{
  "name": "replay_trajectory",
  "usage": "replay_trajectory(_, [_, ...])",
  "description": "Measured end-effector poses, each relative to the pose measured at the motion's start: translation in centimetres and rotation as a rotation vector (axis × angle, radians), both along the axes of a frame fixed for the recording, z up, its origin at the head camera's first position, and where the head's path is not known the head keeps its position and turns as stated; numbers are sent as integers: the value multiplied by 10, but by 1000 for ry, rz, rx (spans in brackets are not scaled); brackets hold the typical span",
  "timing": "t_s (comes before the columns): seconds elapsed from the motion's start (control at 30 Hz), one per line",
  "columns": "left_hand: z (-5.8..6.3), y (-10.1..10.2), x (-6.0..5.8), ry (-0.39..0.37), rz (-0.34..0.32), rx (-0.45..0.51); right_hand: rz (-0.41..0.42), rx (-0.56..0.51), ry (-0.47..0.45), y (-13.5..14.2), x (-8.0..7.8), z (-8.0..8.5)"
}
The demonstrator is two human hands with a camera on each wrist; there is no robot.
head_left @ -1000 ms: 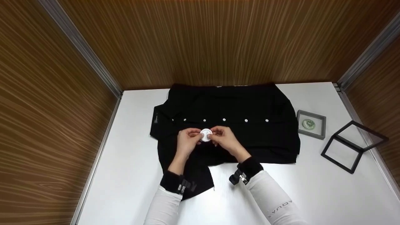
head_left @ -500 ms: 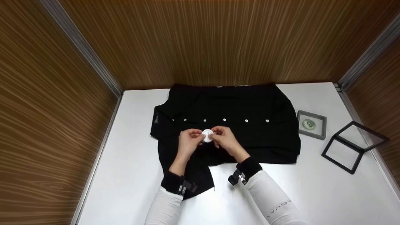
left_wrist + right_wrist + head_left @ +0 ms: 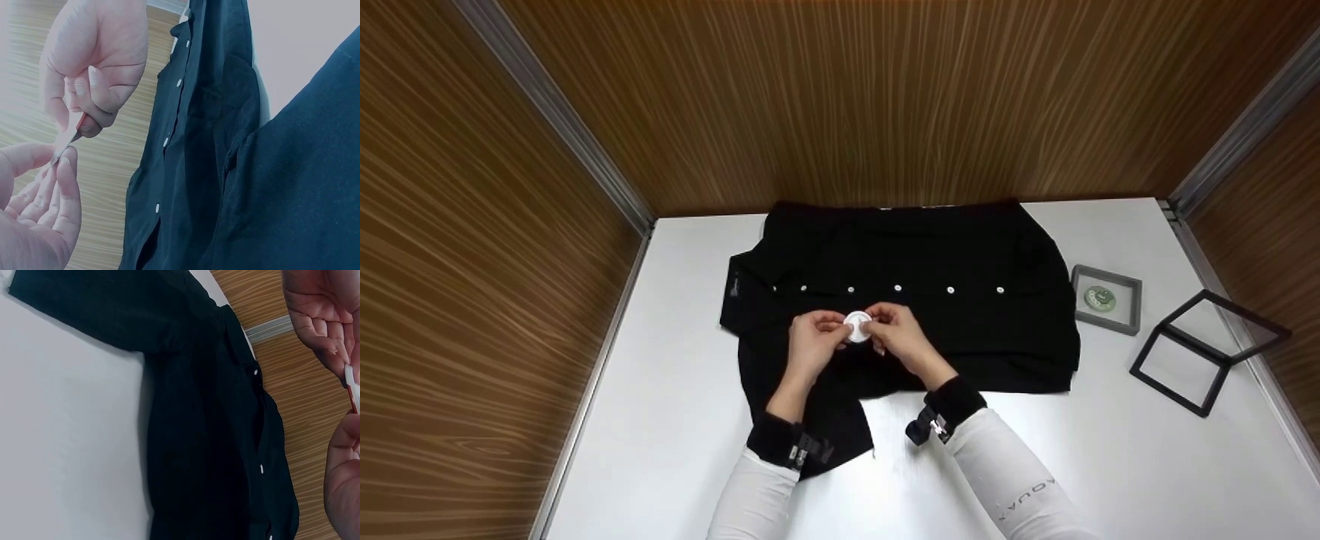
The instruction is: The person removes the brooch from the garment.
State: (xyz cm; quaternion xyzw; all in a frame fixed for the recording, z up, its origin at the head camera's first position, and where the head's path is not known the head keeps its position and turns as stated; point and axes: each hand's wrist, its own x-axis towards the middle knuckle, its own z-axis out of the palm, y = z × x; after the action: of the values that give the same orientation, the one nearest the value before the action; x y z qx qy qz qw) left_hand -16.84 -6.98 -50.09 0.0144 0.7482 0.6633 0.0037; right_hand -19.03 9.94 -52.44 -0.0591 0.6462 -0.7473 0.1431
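In the head view my left hand and right hand together hold a round white badge above a black shirt. Each pinches one side between thumb and fingers, the thumbs lying on the white face. The left wrist view has the badge edge-on, thin, with some red on one side. At the right border of the right wrist view, the badge also shows a red edge. White buttons run along the shirt's front, which lies spread sideways.
On the right of the white table lies a grey frame with a green round badge in it. Beside it a black hinged frame stands unfolded. Wood-grain panels enclose the back and sides.
Both hands have shifted very slightly right with the badge over the last second, keeping the same pinch. The shirt and frames look unchanged.
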Motion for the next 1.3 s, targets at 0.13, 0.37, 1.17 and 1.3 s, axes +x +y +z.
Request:
replay_trajectory(0.13, [1, -1, 0, 8, -2, -4, -5, -4, -1, -1, -2, -5])
replay_trajectory(0.37, [3, -1, 2, 3, 7, -14, -29, -18, -1, -2, -11, -31])
replay_trajectory(1.17, [-40, -2, -17, -31, 33, 19, -80, 54, 111, -1, -7, -32])
replay_trajectory(1.3, [-39, -2, -16, -52, 44, 59, -45, 158, 236, 1, -2, -23])
